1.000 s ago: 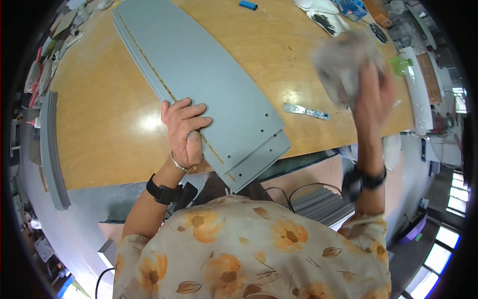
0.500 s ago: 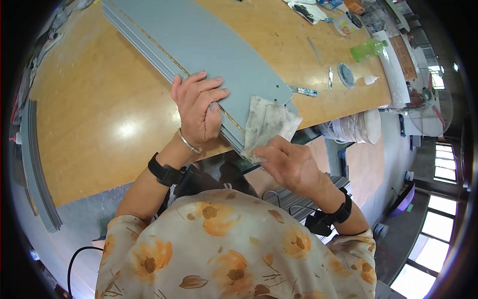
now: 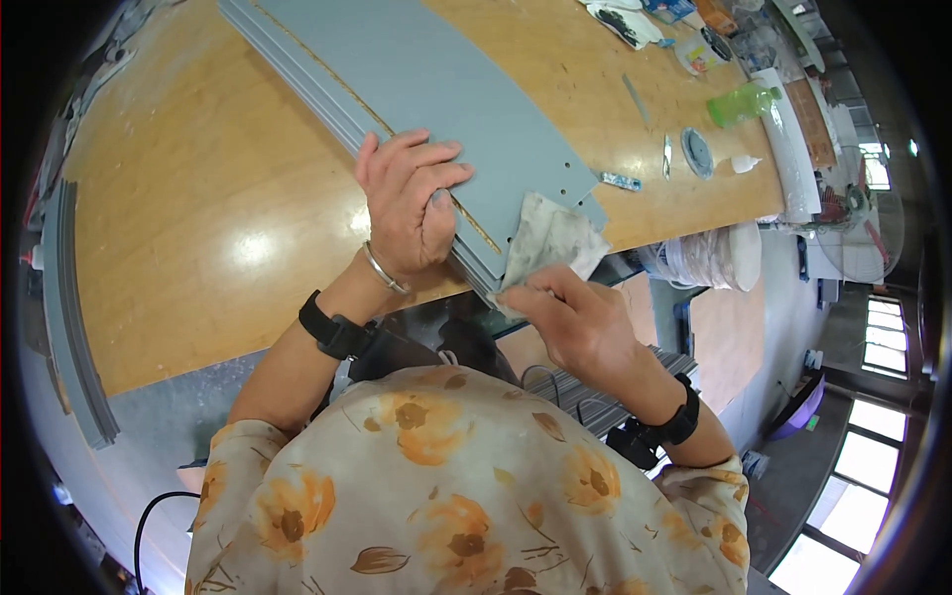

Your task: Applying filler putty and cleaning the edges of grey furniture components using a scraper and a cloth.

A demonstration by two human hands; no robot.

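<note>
A long grey panel [image 3: 446,89] lies slantwise over the bench, with a thin yellowish strip [image 3: 337,79] along its left part and small holes near its right corner. My left hand [image 3: 412,203] lies over the panel's left edge, fingers bent on its top face and thumb alongside, holding it. At the panel's near end, my right hand [image 3: 580,322] pinches a white cloth [image 3: 555,238] with dark smudges. The cloth drapes over the near corner, and its pinched part is against the stepped edge. My right fingertips are partly hidden.
On the wooden bench [image 3: 198,218], a scraper-like tool [image 3: 621,181], a round grey lid [image 3: 696,154], a green bottle [image 3: 744,104] and a small white bottle [image 3: 746,163] sit to the right. Grey strips [image 3: 74,317] stand at the left edge. A white bucket [image 3: 744,256] is below right.
The cloth has slid off part of the panel's near end, baring the end of the yellowish strip. My left hand keeps its hold. The whole view has shifted slightly.
</note>
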